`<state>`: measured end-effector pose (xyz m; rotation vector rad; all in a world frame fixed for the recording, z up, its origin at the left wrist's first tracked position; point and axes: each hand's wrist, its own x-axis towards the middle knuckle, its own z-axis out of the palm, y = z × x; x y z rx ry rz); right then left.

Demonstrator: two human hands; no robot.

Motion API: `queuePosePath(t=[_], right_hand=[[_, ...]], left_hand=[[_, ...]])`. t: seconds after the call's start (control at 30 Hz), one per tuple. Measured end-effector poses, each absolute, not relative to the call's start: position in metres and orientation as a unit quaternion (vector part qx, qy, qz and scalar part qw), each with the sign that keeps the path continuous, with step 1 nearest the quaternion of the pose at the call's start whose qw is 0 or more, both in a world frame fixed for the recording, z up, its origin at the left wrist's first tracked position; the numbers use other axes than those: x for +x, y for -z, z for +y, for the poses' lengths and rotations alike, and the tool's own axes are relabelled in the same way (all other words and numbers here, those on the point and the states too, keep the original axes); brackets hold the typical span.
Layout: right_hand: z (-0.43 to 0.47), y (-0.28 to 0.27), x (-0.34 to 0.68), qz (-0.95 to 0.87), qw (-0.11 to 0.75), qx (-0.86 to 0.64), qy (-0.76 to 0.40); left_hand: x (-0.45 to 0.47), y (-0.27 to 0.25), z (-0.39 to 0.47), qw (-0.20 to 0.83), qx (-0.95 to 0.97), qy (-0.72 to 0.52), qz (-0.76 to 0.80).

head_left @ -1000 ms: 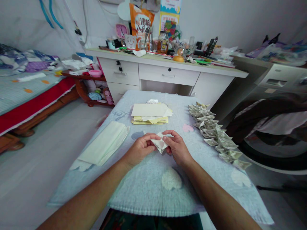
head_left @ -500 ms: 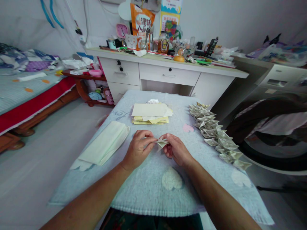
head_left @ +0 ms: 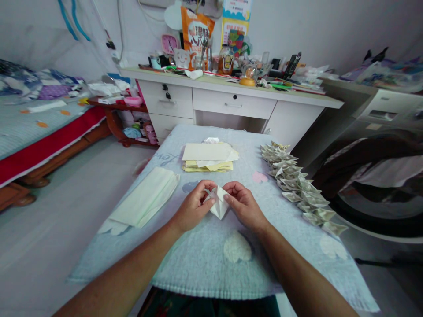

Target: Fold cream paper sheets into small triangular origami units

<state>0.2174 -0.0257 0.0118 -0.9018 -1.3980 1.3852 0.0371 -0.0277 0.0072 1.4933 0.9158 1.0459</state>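
Observation:
Between my two hands is a small piece of folded white paper (head_left: 219, 205), its pointed end facing down toward me. My left hand (head_left: 195, 206) pinches its left side, thumb on the front. The right side is gripped by my right hand (head_left: 243, 203), thumb likewise on the face and fingers behind. Beyond the hands lies a stack of white and yellow paper sheets (head_left: 207, 152). A thicker pile of pale green-white paper (head_left: 145, 196) rests at the left. Along the right side run rows of folded paper pieces (head_left: 297, 187) with pointed tips, packed close together.
A light blue patterned cloth (head_left: 198, 259) covers the table. Behind it stands a white desk (head_left: 234, 103) crowded with a jar (head_left: 226, 60), an orange snack bag (head_left: 195, 37) and other items. A bed (head_left: 49, 127) is at left, a washing machine (head_left: 380, 114) at right.
The folded paper has been turned from nearly edge-on to show its broad face, point downward. Both hands have shifted their grip to its two sides.

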Motion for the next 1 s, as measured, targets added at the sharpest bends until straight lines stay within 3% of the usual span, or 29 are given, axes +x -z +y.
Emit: queuePosePath(t=[0.73, 1.0], right_hand=[[-0.025, -0.009, 0.213, -0.586, 0.475, -0.367, -0.544], [-0.023, -0.008, 0.219, -0.536, 0.46, -0.352, -0.614]], left_hand=[[0.036, -0.003, -0.014, 0.557, 0.567, -0.452, 0.405], [0.037, -0.004, -0.014, 0.567, 0.533, -0.479, 0.408]])
